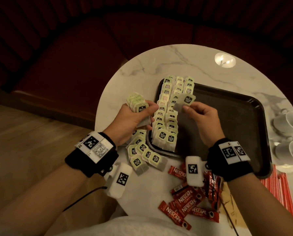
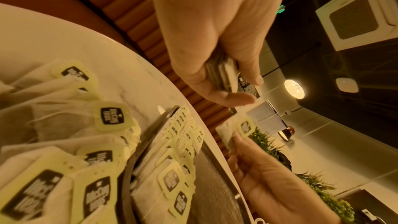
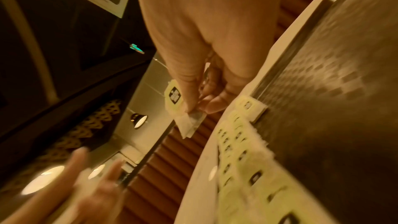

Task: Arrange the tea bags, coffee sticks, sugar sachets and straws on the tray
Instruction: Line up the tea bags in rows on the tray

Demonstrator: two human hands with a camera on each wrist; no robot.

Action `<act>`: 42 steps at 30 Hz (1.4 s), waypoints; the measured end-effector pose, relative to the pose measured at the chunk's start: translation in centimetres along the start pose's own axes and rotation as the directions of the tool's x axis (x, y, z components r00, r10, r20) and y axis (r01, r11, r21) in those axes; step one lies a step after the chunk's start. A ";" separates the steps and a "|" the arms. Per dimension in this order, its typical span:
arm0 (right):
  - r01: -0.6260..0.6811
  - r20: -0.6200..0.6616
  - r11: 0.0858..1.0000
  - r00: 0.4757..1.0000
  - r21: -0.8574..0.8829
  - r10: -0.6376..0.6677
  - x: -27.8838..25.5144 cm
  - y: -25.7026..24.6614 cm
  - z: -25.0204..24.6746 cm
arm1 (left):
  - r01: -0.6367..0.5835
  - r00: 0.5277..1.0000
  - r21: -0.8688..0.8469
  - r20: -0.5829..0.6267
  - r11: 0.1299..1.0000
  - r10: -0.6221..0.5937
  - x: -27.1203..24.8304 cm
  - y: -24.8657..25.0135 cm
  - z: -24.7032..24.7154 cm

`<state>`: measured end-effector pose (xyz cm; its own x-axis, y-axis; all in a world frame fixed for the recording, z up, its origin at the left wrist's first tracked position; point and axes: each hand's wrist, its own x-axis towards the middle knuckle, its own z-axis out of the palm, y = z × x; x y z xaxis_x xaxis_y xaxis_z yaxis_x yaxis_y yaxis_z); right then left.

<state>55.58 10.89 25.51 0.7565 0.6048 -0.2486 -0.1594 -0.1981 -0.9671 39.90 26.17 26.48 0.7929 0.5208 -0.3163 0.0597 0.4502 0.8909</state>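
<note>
Left hand [image 1: 133, 119] fingers curled round a stack of tea bags [image 1: 137, 103] beside the tray [image 1: 241, 116]; right hand [image 1: 199, 117] pinches one tea bag [image 1: 185, 102] above the tray's filled rows [image 1: 168, 114]

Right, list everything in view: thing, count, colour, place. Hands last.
Tray: one, black, on the table, mostly bare.
Tea bags in rows: many, pale green tags, along the tray's left end.
Loose tea bags: a pile, pale green tags, on the table by the tray's near left corner.
Coffee sticks: a heap, red, on the table in front of the tray.
Straws: a bundle, red and white, on the table at right.
Cups: two showing, white, at the right edge.
Table: one, white marble, round.
Sofa: dark red, behind the table.
Left hand: grips a stack of tea bags.
Right hand: pinches a single tea bag above the tray.
</note>
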 end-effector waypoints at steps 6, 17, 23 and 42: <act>-0.097 -0.106 0.973 0.991 -0.210 0.076 6.4 3.8 -3.6 | 0.109 0.994 0.037 -0.035 0.993 -0.108 0.2 -0.7 -0.7; -0.153 -0.129 0.905 0.985 -0.396 0.110 12.6 6.0 -4.4 | 0.143 0.988 0.040 -0.065 0.989 -0.140 0.7 -1.5 -1.5; -0.201 -0.194 0.900 0.972 -0.388 0.133 13.5 6.6 -4.4 | 0.161 0.984 0.047 -0.087 0.986 -0.156 1.0 -1.8 -1.6; -0.242 -0.254 0.853 0.958 -0.463 0.134 13.1 5.2 -4.0 | 0.183 0.980 0.030 -0.087 0.983 -0.180 0.8 -1.3 -1.0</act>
<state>67.21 14.70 17.44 0.8644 0.3570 -0.3541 -0.0254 -0.6724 -0.7398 39.82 26.74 24.69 0.7137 0.4923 -0.4983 0.2220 0.5156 0.8275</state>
